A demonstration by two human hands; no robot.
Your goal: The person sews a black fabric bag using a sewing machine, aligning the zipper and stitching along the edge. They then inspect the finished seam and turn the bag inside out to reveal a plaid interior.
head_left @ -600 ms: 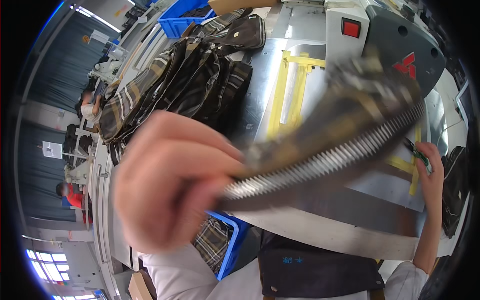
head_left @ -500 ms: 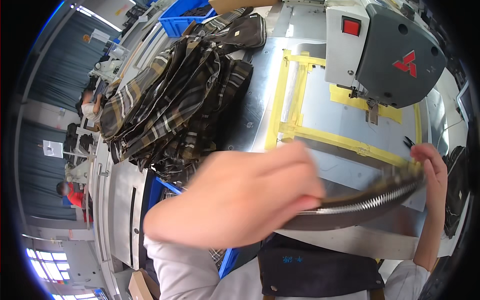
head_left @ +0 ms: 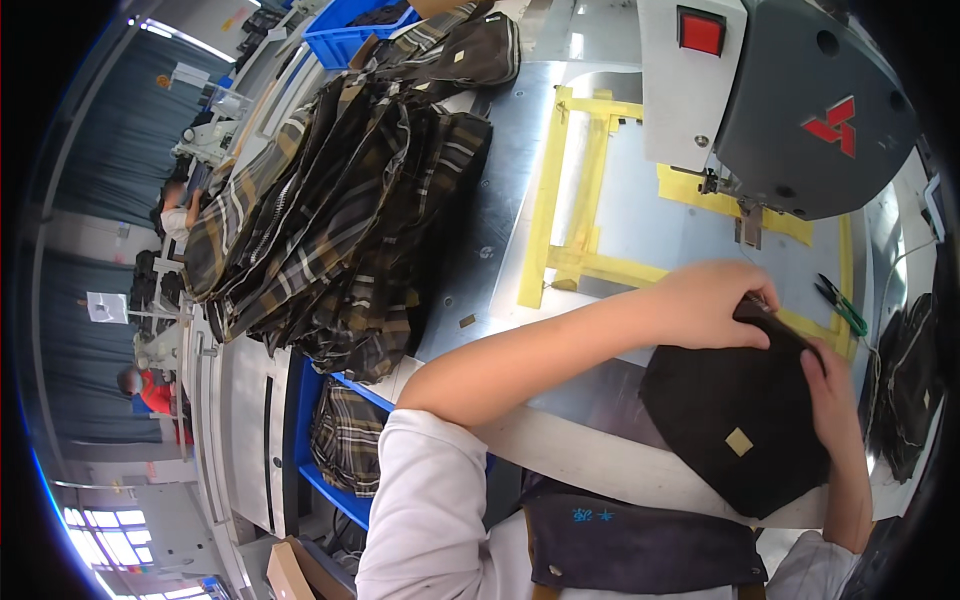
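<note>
My left hand (head_left: 715, 303) has its fingers curled over the top edge of a dark brown fabric piece (head_left: 715, 395). At the piece's right edge, my right hand (head_left: 832, 390) is closed on the cloth with the thumb on the near side. The piece hangs tilted over the front table edge and shows a small yellowish patch (head_left: 738, 442). Its zipper is not clearly visible now. Green-handled thread snips (head_left: 842, 304) lie just beyond my right hand. Behind the hands stands the grey and white sewing machine head (head_left: 800, 110).
Yellow-taped clear template sheets (head_left: 545, 210) lie under the machine. A tall heap of plaid fabric pieces (head_left: 320, 200) rises at the left. Blue bins stand behind it (head_left: 350, 38) and below the table (head_left: 312, 455). More dark pieces (head_left: 908, 385) lie at the far right.
My left hand has swung right and away from me, bringing it close to my right hand. The stretched zippered edge has turned, and the piece now hangs with its flat brown face showing.
</note>
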